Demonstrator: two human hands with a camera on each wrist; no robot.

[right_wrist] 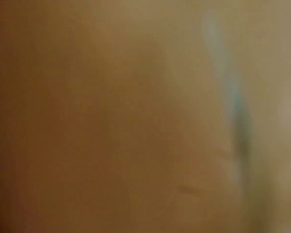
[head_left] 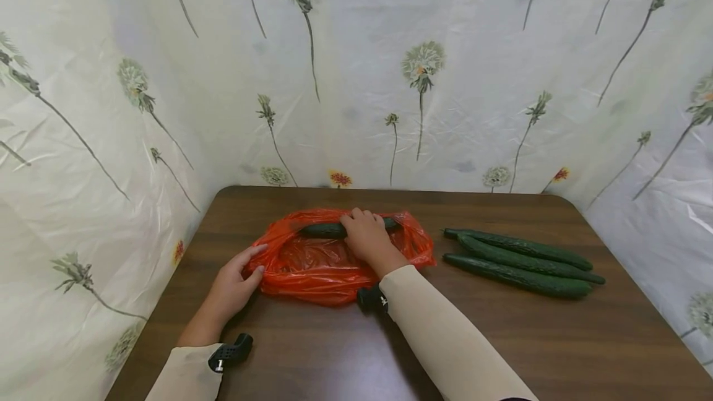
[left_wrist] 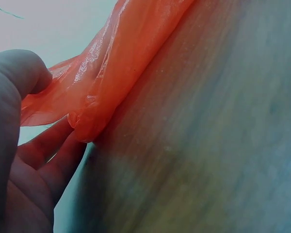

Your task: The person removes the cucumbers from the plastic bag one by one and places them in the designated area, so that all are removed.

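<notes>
A red plastic bag (head_left: 317,286) lies on the table, its mouth spread wide. Inside, toward the far side, a dark green cucumber (head_left: 323,231) lies crosswise. My right hand (head_left: 372,243) reaches over the bag and grips this cucumber from above near its right part, covering some of it. At the bag's left edge, my left hand (head_left: 234,286) holds the plastic between thumb and fingers. The left wrist view shows the thumb (left_wrist: 24,73) on one side of the red film (left_wrist: 111,73) and other fingers beneath it. The right wrist view is a brown blur.
On the table right of the bag lie three more cucumbers (head_left: 523,274), side by side and slanting. The brown wooden table (head_left: 312,351) has its far edge against a pale curtain (head_left: 356,129) printed with dandelions, which also rises on both sides.
</notes>
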